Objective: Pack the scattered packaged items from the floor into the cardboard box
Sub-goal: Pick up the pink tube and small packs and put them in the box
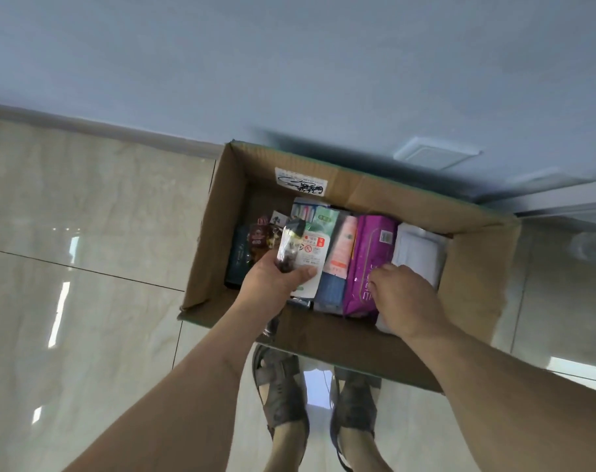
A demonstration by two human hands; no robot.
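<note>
An open cardboard box (473, 284) stands on the tiled floor against the wall, packed with upright packages. My left hand (276, 277) is over the box's left half, shut on a small clear packet with dark contents (289, 247). My right hand (402, 301) rests on the purple pack (368, 253) and the white pack (419, 253) beside it, fingers bent down onto their tops; whether it grips either I cannot tell. Between the hands stand a white-and-green pack (315, 247), a pink pack (342, 247) and a blue pack (328, 289). Dark snack bags (252, 243) fill the left end.
My two feet in brown sandals (279, 390) stand just in front of the box. A grey-blue wall (289, 63) with a white socket plate (436, 153) rises behind it. Glossy beige floor tiles (85, 233) stretch to the left, and a pale object (592, 247) lies at the far right.
</note>
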